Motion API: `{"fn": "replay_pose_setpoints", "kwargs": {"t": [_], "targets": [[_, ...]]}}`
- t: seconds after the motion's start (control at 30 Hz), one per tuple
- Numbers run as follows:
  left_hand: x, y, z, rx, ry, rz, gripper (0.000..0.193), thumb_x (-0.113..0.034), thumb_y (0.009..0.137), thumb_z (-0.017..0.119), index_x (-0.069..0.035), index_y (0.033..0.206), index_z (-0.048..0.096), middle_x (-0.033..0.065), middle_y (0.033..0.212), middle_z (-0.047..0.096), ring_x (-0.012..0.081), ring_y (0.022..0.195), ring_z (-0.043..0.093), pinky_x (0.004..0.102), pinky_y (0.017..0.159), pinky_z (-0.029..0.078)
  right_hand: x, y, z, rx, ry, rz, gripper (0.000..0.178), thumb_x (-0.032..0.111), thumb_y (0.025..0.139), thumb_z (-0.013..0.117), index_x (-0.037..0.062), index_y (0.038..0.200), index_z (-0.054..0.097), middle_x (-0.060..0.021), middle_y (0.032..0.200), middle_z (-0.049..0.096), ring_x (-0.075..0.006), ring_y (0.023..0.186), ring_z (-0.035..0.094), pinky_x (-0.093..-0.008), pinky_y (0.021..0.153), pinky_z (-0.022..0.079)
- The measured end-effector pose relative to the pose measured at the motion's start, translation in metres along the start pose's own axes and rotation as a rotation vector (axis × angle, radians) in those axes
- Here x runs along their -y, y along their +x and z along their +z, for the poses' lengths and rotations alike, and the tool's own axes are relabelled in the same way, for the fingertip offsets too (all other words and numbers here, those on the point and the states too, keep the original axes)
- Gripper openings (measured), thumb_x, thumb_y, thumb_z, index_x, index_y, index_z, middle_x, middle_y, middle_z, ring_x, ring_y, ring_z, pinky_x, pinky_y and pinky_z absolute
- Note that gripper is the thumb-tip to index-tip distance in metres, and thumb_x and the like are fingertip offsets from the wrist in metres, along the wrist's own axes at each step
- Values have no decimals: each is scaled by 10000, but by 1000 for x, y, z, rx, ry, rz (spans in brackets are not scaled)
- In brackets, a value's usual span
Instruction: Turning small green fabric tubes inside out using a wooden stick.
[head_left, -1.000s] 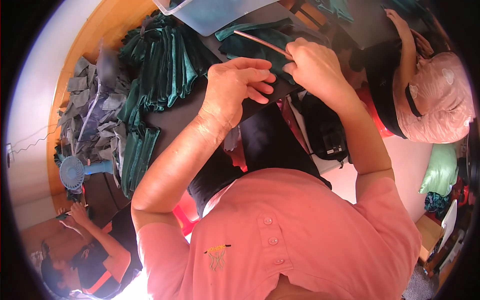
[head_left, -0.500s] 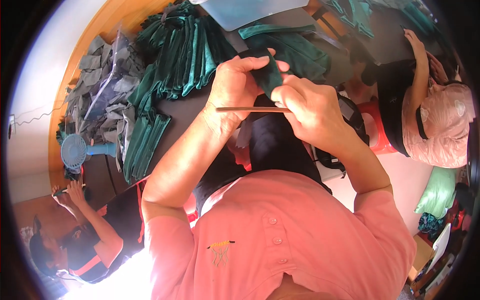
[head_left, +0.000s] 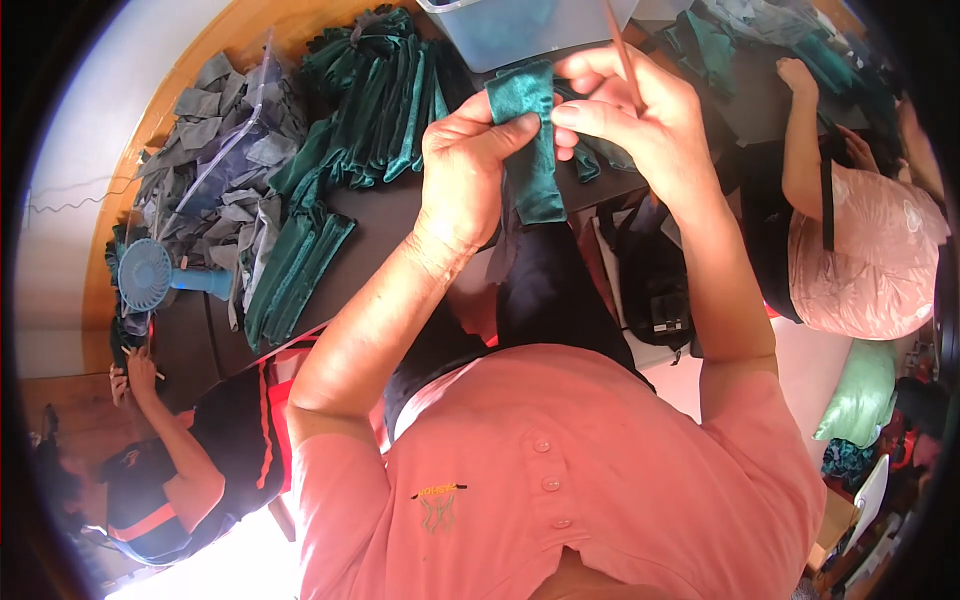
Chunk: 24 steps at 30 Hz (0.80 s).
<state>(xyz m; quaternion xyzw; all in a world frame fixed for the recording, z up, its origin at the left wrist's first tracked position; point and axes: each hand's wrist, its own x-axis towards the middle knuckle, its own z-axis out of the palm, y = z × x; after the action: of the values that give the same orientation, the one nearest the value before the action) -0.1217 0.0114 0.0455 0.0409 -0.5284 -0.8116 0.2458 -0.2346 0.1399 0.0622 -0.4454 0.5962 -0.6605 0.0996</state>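
Observation:
A strip of green velvet fabric (head_left: pixel 535 180) hangs open between my hands, its lower end over my lap. My left hand (head_left: pixel 468 165) pinches it, thumb lying on its front. My right hand (head_left: pixel 640 115) keeps a thin brown stick (head_left: pixel 622 55) between its fingers, pointing up and away. The right thumb and fingertips are at the strip's right edge; whether they grip the cloth I cannot tell. Just beyond my left hand, a bundle of green velvet strips (head_left: pixel 375 110) lies on the dark table, with a smaller stack of strips (head_left: pixel 300 280) nearer on the left.
Grey fabric pieces (head_left: pixel 215 150) are heaped at the far left beside a small blue fan (head_left: pixel 147 273). A clear plastic bin (head_left: pixel 530 30) stands at the table's back. One person (head_left: pixel 860 240) works on the right, another person (head_left: pixel 175 490) on the left. A black bag (head_left: pixel 650 270) sits by my right arm.
The strip has gone from bunched between my hands to spread and hanging down. My right hand has moved up and right, and the stick has swung from level to upright.

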Motion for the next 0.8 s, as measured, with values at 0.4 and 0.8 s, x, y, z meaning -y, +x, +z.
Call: {"fn": "replay_pose_setpoints", "kwargs": {"t": [0.4,0.8], "targets": [[-4,-32,-12,101,-22,-80,192,53,904,534,32,1052,654,145,904,709,192,811,683,317,788,559,25,5,12,118,-32,-317,107,-79,821,652,-44,921,670,-46,859,643,-102,725,618,-213,639,486],[6,-54,-37,50,29,-162,192,35,884,610,17,1072,643,113,998,702,197,842,684,357,790,565,41,-1,24,-130,-192,-5,117,20,798,691,-7,910,674,-54,795,642,-131,697,585,-251,602,422]]}}
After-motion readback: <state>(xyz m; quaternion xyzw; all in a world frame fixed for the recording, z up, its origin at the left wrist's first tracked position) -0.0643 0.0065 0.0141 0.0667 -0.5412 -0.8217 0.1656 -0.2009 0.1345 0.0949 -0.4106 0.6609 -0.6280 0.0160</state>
